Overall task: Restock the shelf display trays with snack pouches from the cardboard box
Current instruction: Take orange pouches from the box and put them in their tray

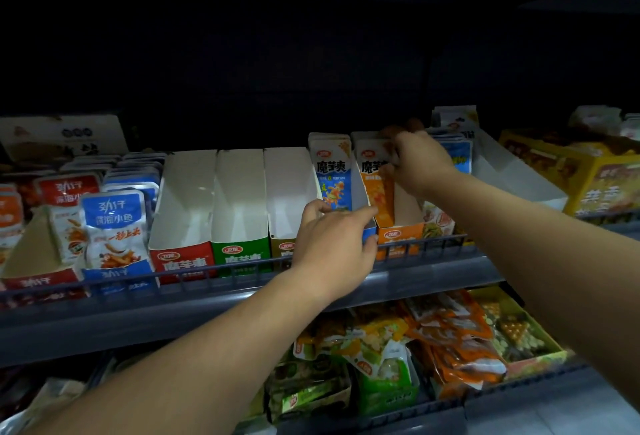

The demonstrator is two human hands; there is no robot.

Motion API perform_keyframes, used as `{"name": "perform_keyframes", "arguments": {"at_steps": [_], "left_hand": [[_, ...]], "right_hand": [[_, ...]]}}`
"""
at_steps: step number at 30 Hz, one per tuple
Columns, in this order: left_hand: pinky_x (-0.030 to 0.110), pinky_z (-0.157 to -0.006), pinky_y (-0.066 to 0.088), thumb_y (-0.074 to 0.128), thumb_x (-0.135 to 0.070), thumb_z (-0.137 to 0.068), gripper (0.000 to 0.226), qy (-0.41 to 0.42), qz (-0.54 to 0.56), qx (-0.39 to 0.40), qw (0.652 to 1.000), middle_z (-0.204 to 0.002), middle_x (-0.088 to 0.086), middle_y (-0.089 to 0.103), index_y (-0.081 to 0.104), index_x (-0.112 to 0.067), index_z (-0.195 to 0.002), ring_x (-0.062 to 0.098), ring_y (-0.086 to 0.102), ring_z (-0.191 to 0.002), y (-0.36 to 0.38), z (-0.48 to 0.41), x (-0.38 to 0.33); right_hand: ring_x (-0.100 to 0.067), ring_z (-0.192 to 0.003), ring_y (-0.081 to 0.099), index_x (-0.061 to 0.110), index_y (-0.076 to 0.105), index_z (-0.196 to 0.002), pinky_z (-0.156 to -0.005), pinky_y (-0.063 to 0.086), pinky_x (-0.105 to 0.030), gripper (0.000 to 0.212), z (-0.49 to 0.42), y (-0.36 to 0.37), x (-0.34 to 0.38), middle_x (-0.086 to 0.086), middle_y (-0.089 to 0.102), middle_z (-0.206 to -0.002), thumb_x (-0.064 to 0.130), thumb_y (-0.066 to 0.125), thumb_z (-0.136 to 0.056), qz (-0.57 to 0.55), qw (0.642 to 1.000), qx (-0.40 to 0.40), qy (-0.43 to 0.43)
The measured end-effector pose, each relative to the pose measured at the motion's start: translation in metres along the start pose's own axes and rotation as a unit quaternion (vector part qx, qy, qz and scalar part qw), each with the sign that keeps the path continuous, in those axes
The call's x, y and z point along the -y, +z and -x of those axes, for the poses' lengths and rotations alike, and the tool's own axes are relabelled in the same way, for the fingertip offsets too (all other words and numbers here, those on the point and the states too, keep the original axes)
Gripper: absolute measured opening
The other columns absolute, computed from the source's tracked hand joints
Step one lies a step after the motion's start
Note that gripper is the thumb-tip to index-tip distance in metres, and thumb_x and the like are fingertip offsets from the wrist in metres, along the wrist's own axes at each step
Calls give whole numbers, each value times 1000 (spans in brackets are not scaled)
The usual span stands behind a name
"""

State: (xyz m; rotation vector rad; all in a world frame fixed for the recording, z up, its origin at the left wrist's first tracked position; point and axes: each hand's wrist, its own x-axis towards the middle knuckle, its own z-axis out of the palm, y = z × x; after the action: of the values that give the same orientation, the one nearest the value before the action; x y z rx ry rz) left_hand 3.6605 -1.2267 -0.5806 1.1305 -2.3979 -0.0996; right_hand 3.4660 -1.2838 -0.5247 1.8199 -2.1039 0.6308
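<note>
Orange pouches being set upright at the back of the orange tray

The right hand (420,162) pinches the tops of the orange pouches (375,173) standing deep in the orange tray (398,235). The left hand (332,244) grips the front of the blue tray (370,232), touching the orange tray's left side. The pouches look light, soft and slick, so they are probably best held as a squared stack by the stiffer top seals. The cardboard box is out of view.

The blue pouch (334,174) reads "魔芋爽", and the red tray front (183,261) carries "卫龙" above the same words. The blue-and-white pouch (116,226) at left reads "劲仔" over "深海小鱼".
</note>
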Motion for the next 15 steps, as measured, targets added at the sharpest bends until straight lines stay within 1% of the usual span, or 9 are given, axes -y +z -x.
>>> {"name": "perform_keyframes", "arguments": {"at_steps": [2,3,6,8,10,12,14,15], "left_hand": [[34,-115,13,44,-41,-107,47,1,-4,6,1000,-126,-7,69,40,-34,-153,18,51,-125,1,0,0],[34,-116,12,45,-40,-106,48,1,-3,10,1000,-124,-6,70,39,-34,-154,19,50,-126,1,-1,1],[36,-119,13,45,-38,-106,50,14,-9,28,999,-124,-4,69,38,-32,-154,21,53,-126,-3,-1,1],[39,-118,21,46,-36,-105,48,30,-22,28,999,-129,-2,67,42,-29,-152,23,54,-127,-10,3,3],[38,-114,30,47,-34,-103,43,49,-31,7,998,-129,-1,67,52,-26,-145,24,55,-125,-21,12,6],[39,-110,36,49,-33,-102,39,56,-25,-26,998,-128,0,67,60,-24,-138,24,56,-123,-32,26,14],[40,-100,46,51,-32,-98,35,58,-9,-56,997,-120,1,69,66,-22,-128,26,60,-114,-43,51,29],[41,-92,50,51,-32,-95,32,56,2,-69,996,-113,1,70,68,-22,-120,27,62,-108,-46,68,39]], "right_hand": [[-35,-118,55,19,48,-141,-92,51,-41,54,9,-4,-1,-13,42,-143,25,70,-92,-24,999,-20,-7],[-34,-117,55,19,50,-139,-90,52,-42,51,14,-6,-1,-12,42,-142,25,69,-92,-36,999,-36,-16],[-27,-105,59,20,57,-132,-81,55,-41,41,40,-15,0,-5,49,-132,26,67,-93,-71,993,-77,-47],[-20,-101,59,21,61,-127,-79,55,-38,35,62,-22,5,-1,53,-126,28,66,-93,-92,991,-86,-54],[-16,-92,59,20,64,-118,-76,51,-33,26,88,-29,14,1,57,-115,29,65,-93,-102,989,-89,-67],[-11,-83,57,21,65,-107,-73,47,-27,16,115,-34,26,5,58,-100,28,63,-94,-122,986,-78,-83],[-4,-76,54,27,62,-97,-69,42,-21,6,148,-36,46,10,57,-89,26,64,-92,-164,981,-53,-89],[-2,-74,54,27,62,-94,-67,41,-19,6,166,-35,58,10,58,-86,24,66,-91,-187,978,-41,-87]]}}
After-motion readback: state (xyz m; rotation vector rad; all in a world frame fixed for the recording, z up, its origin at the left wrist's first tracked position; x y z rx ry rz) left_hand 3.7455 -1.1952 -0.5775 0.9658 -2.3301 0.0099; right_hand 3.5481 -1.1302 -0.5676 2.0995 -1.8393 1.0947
